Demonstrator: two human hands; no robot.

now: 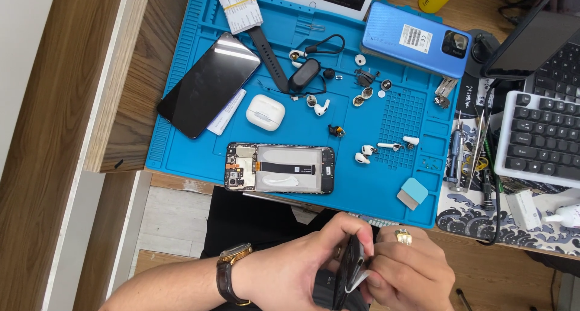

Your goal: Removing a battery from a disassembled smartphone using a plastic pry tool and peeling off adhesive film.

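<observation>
I am holding a thin dark phone panel (349,270) edge-on, below the near edge of the blue repair mat (181,105) and off the desk, over my lap. My left hand (302,269) is wrapping it, thumb and fingers pinched narrow around its upper end. My right hand (406,267), wearing a gold ring (403,237), is closing its fingertips on a pale strip (361,279) at the panel's edge; whether that strip is tape or film I cannot tell. A watch (232,275) is sitting on my left wrist.

On the mat, just above my hands, the opened phone frame (280,168) is lying flat with its circuit board showing. Further up the mat a white earbud case (265,112) is resting, a black phone (208,84) is lying to its left, and a blue phone (415,39) is lying face down at the mat's far right corner. A keyboard (541,136) is sitting right of the mat
</observation>
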